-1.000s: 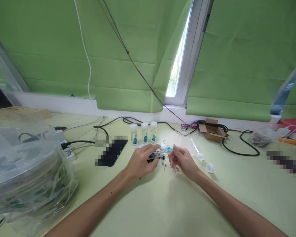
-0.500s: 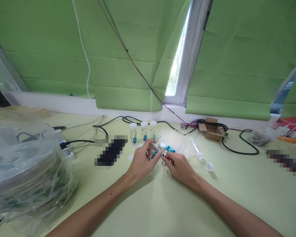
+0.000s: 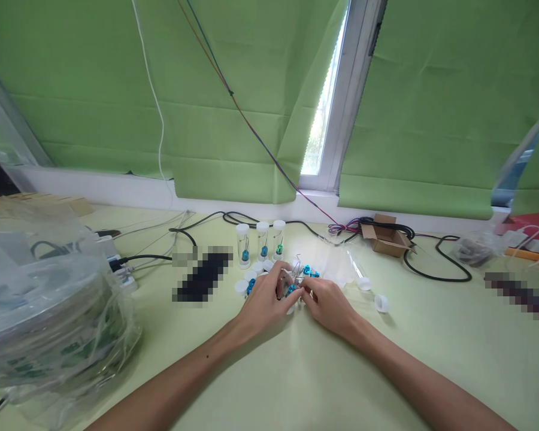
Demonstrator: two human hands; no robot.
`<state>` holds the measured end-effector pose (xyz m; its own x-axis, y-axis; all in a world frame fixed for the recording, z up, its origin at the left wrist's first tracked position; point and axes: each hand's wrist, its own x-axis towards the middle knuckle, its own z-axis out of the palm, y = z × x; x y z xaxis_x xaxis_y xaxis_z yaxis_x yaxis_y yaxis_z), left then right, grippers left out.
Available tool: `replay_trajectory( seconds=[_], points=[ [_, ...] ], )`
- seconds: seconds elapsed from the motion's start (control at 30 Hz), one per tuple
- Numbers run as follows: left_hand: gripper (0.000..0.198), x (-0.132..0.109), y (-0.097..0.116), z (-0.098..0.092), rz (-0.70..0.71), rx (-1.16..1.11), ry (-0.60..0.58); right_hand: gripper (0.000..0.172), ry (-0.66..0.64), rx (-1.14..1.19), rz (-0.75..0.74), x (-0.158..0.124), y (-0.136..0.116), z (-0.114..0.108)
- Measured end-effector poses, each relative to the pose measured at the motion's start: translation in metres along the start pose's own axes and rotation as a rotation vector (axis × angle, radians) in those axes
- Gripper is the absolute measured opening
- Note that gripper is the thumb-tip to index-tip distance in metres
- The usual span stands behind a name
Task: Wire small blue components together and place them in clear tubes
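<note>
Okay, so a small blue piece in the middle of the table looks to be held in the left hand, fingers curled in narrowly. The right hand is pinched up close against it; whether anything is gripped there can't be told. Since a moment ago, the left hand has been shifted nearer, and another blue piece has been uncovered to its left. Both hands seem to be needed for this one fiddly bit. Its near end is hidden by the left thumb, and where the thin bent wire is attached can't be made out. Farther left, a dark patch is pixelated, and a bagged bundle is cut off.
</note>
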<state>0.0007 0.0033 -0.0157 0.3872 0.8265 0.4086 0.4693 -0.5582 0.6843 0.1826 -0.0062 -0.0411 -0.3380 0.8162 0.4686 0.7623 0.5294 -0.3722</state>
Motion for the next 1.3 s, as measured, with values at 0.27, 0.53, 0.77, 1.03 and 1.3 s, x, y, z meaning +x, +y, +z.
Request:
replay_trajectory(
  seconds=[0.27, 0.53, 0.77, 1.03, 1.3],
  points=[
    [0.032, 0.0, 0.0, -0.001, 0.015, 0.073, -0.01, 0.014, -0.007, 0.008, 0.024, 0.0, 0.001, -0.002],
    [0.037, 0.0, 0.004, -0.002, 0.032, 0.067, 0.06, 0.014, -0.044, 0.0, 0.036, 0.0, -0.002, -0.003],
    [0.03, -0.001, 0.008, -0.007, 0.012, -0.097, 0.169, 0.015, -0.093, -0.095, 0.047, -0.001, -0.005, -0.002],
    [0.036, -0.001, 0.011, -0.009, -0.054, -0.202, 0.209, 0.015, -0.134, -0.14, 0.048, -0.001, -0.008, -0.004],
    [0.035, -0.001, 0.009, -0.008, -0.061, -0.247, 0.197, 0.013, -0.135, -0.131, 0.047, -0.001, -0.008, -0.003]
  ],
)
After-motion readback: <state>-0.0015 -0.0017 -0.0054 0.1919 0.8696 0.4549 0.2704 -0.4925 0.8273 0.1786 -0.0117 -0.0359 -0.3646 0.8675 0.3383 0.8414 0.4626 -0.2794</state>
